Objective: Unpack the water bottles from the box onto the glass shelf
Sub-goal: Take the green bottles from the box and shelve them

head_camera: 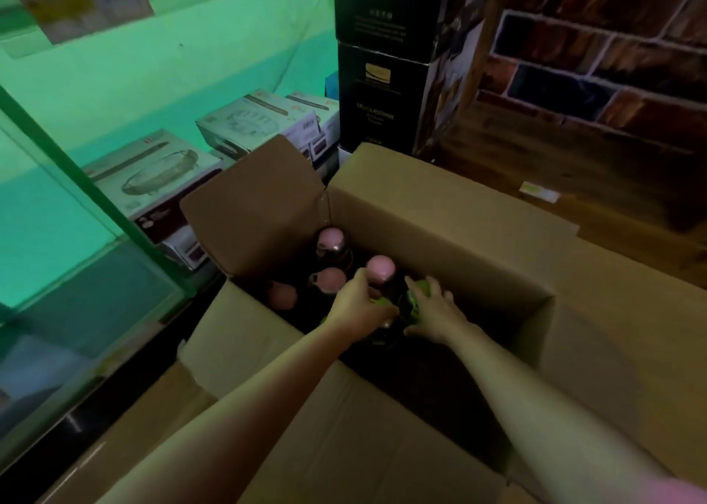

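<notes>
Head view: I see both hands down in the open cardboard box (440,213). Left hand (359,306) curls round a green-capped bottle (384,304); right hand (432,312) grips a second green-capped one (424,286). Four pink-capped bottles (379,267) stand upright behind them. Glass shelf (76,182) sits left of the box.

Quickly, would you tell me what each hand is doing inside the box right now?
Left hand: fingers curled round a green-capped bottle, gripping it.
Right hand: fingers curled over a second green-capped bottle, gripping it.
</notes>
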